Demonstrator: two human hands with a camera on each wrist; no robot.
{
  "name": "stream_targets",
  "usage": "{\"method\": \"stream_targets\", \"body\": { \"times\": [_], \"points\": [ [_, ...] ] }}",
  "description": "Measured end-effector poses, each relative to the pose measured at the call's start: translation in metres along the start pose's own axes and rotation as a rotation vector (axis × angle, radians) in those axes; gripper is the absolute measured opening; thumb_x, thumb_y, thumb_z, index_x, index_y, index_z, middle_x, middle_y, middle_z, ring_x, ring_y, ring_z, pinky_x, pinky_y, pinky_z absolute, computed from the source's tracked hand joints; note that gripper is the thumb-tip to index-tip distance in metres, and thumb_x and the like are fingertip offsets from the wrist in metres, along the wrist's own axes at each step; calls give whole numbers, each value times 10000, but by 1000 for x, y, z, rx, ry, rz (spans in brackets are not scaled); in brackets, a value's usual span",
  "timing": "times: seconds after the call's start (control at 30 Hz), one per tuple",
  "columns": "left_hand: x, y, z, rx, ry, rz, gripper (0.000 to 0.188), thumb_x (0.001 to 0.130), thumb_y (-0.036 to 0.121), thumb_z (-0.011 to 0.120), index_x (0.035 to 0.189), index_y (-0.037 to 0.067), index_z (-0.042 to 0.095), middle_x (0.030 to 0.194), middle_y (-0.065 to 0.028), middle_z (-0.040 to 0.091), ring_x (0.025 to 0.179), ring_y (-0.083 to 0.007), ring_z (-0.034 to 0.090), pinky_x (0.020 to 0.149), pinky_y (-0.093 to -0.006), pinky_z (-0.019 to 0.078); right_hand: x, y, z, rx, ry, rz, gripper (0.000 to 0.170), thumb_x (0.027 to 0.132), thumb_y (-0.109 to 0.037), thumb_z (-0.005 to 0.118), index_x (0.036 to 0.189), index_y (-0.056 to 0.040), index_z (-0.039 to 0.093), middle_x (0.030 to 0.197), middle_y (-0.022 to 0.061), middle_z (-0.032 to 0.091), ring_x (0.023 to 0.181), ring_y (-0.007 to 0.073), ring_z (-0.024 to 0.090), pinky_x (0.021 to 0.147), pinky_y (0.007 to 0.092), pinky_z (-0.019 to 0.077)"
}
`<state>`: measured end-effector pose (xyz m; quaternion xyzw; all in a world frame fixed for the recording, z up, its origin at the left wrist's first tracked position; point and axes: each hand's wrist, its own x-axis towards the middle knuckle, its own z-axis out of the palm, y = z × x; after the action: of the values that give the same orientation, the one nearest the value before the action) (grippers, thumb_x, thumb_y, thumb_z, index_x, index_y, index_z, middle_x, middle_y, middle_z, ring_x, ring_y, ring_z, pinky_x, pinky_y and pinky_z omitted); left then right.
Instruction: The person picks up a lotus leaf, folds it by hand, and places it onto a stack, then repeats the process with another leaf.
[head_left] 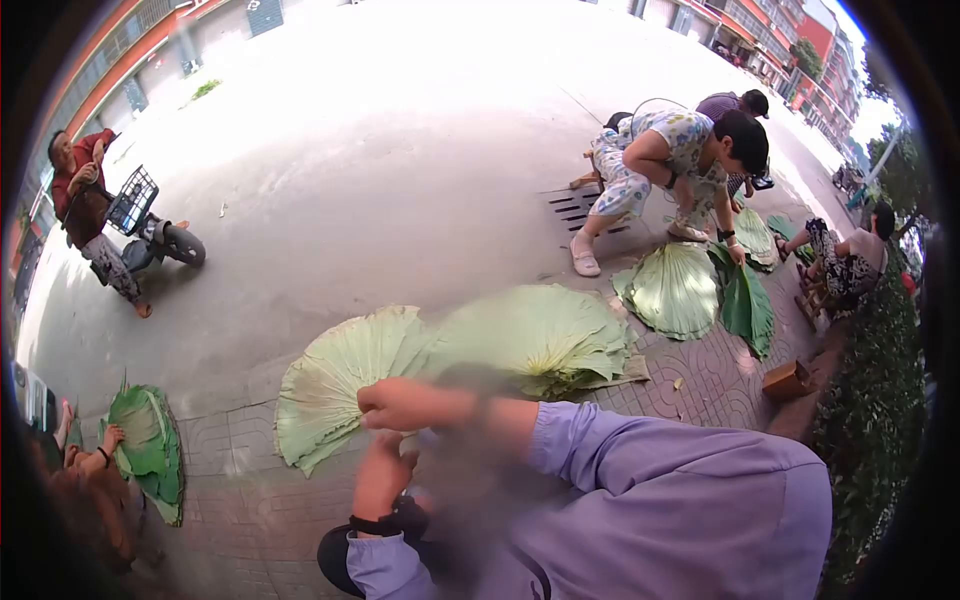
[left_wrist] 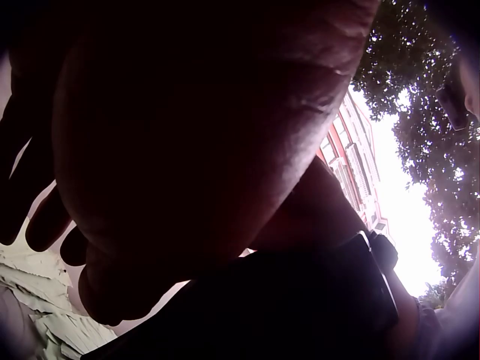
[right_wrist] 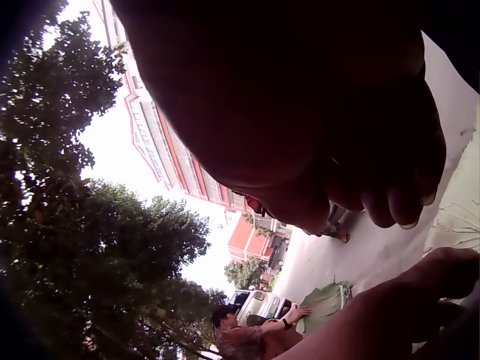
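In the head view my right hand (head_left: 412, 404) is held over the edge of a fanned stack of large pale green leaves (head_left: 345, 365), with its fingers loosely curled. My left hand (head_left: 380, 478), wearing a black wrist strap, is just below the right one. Nothing shows in either hand. The left wrist view has the left palm (left_wrist: 195, 150) dark and close, its fingers loosely bent and slightly apart. In the right wrist view the right hand's curled fingers (right_wrist: 386, 196) hang near the other hand (right_wrist: 397, 300). A second, wider leaf stack (head_left: 530, 330) lies beside the first.
A person in a patterned outfit (head_left: 640, 165) bends over more leaf stacks (head_left: 675, 290) on the right. Another seated person's hand (head_left: 114, 436) touches a leaf pile (head_left: 150, 450) at left. Someone stands by a basketed scooter (head_left: 150, 235). A brown box (head_left: 787, 380) is near the hedge (head_left: 870, 440).
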<state>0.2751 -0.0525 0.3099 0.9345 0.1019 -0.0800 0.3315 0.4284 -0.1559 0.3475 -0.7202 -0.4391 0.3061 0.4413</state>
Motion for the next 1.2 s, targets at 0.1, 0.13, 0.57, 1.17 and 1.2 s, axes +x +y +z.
{"method": "stream_targets", "body": {
  "times": [0.1, 0.13, 0.57, 1.17, 1.2],
  "points": [
    [2, -2, 11, 58, -37, -6, 421, 869, 291, 719, 1153, -14, 667, 1176, -246, 655, 1092, -444, 635, 912, -498, 511, -8, 17, -8, -8, 71, -14, 248, 860, -227, 694, 914, 13, 669, 811, 209, 684, 781, 376, 660, 711, 460, 502],
    [3, 2, 10, 69, -52, -11, 423, 867, 293, 721, 1149, -18, 668, 1163, -244, 656, 1083, -444, 637, 907, -496, 511, -11, 21, -13, -4, 72, 0, 259, 874, -239, 690, 929, 13, 663, 818, 198, 687, 790, 361, 662, 716, 454, 503],
    [41, -9, 40, 170, -145, 56, 449, 854, 295, 732, 1137, -52, 686, 1079, -267, 694, 963, -415, 692, 854, -471, 539, -39, 32, -64, 350, 139, 146, 236, 884, -188, 683, 914, 44, 656, 764, 126, 687, 653, 199, 689, 591, 354, 546],
    [35, -4, 39, 161, -153, 48, 458, 850, 292, 728, 1157, -45, 684, 1104, -268, 695, 1022, -413, 689, 895, -462, 537, -40, 25, -64, 384, 102, 226, 247, 925, -216, 664, 968, 27, 652, 798, 93, 684, 671, 182, 675, 585, 327, 539],
    [34, -5, 38, 155, -150, 48, 458, 849, 292, 728, 1158, -43, 685, 1108, -267, 694, 1024, -413, 688, 897, -462, 537, -40, 24, -63, 385, 101, 236, 246, 929, -218, 663, 972, 24, 650, 802, 92, 683, 672, 182, 673, 587, 325, 540]
  ]
}}
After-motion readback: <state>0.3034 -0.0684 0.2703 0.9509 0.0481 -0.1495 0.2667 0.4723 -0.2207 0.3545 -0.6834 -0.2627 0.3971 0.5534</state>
